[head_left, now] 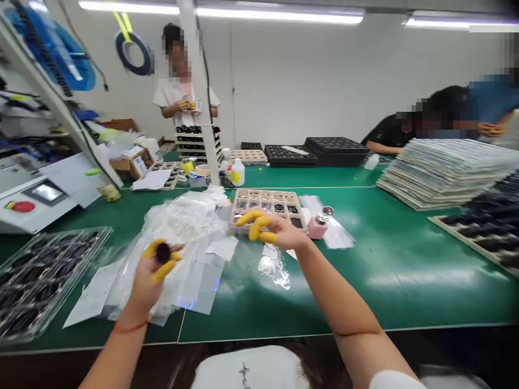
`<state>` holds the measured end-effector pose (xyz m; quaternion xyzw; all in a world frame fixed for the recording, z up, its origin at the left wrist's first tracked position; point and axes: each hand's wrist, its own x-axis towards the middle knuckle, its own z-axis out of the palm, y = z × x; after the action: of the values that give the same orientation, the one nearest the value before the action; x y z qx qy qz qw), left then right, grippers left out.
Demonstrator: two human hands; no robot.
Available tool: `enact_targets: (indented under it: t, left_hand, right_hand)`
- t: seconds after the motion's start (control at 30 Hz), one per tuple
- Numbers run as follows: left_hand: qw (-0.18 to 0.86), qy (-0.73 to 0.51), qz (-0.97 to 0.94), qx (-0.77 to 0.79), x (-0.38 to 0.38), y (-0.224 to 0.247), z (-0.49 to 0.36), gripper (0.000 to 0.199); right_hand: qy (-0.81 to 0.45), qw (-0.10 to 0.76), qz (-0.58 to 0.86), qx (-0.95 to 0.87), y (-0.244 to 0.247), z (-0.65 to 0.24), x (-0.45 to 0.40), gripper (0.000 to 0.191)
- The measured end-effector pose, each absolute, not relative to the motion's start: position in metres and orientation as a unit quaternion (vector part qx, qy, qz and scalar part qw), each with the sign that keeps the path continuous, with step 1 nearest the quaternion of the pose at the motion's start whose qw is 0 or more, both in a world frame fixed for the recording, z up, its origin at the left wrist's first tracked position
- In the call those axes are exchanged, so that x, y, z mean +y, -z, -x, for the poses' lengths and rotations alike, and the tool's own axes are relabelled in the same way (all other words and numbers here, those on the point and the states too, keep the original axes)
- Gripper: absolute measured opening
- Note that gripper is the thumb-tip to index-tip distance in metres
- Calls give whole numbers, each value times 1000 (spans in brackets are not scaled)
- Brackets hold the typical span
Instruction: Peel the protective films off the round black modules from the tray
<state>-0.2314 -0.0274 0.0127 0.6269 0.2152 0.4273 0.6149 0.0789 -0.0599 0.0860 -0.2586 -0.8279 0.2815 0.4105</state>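
Observation:
My left hand (152, 270), with yellow finger cots, grips a small dark round piece (163, 253) over the pile of clear plastic bags (170, 216). Blur hides exactly what kind of piece it is. Over the near edge of a beige compartment tray (265, 195) reaches my right hand (275, 228), also in yellow finger cots. Its fingers are stretched out and apart, and nothing shows between them. Dark and shiny round parts sit in the tray's compartments. Close to the right hand stands a pink bottle with a metal top (318, 228).
Crumpled clear film (274, 267) lies before the tray. A clear tray of dark parts (48, 275) is at left, beside a machine with a red button (20, 206). Stacked sheets (441, 173) rise at right. Black trays (336, 151) stand behind; other people are across the bench.

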Motion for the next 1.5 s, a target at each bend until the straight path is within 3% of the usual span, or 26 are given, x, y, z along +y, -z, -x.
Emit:
enact_targets:
  t: [0.07,0.17,0.33,0.5,0.6,0.73,0.8,0.9,1.03,1.13,1.3,1.5]
  left_hand:
    - [620,-471,-593,207,-26,-4,205,46]
    - [695,-381,-593,144,-22,-6,151,49]
    - [730,-334,-594,49,-25,-15,97,54]
    - [687,-340,-638,78,-31,-23,82,47]
    - [623,-381,-669,139,-28,-29,81,43]
    - [517,-452,-696,210,-10,-35,89,41]
    - [471,-478,-706,225,2,-36,93,42]
    - [429,-499,-721,215,14,-36,99,40]
    - [416,-517,-723,191,20,-35,105,37]
    - [433,-533,-701,190,22,-36,109,37]
    - [449,-525,-694,204,23,-35,114,43]
    - [511,-468,-692,201,19,-37,113,44]
  right_hand:
    - [-403,444,248,-761,-71,-93,-61,15]
    - [-500,495,267,-659,-57,-103,-65,28]
    - [-537,527,300,-587,-43,-110,-66,31]
    - [-559,499,329,-575,-32,-111,-53,29]
    - [-504,563,369,-541,-33,-121,-45,26]
    - [-257,710,398,-521,-46,-141,-51,22]
    - [-142,664,412,-607,-55,-144,-61,24]
    - [-17,491,461,-739,-65,-137,-77,42]
    - [-40,372,520,-768,-68,-130,-81,61]
    - [-116,375,532,-750,-64,-133,-75,55]
    - [-228,457,534,-674,-57,-132,-70,42]
    - [-370,459,507,-629,-56,-131,-71,46]
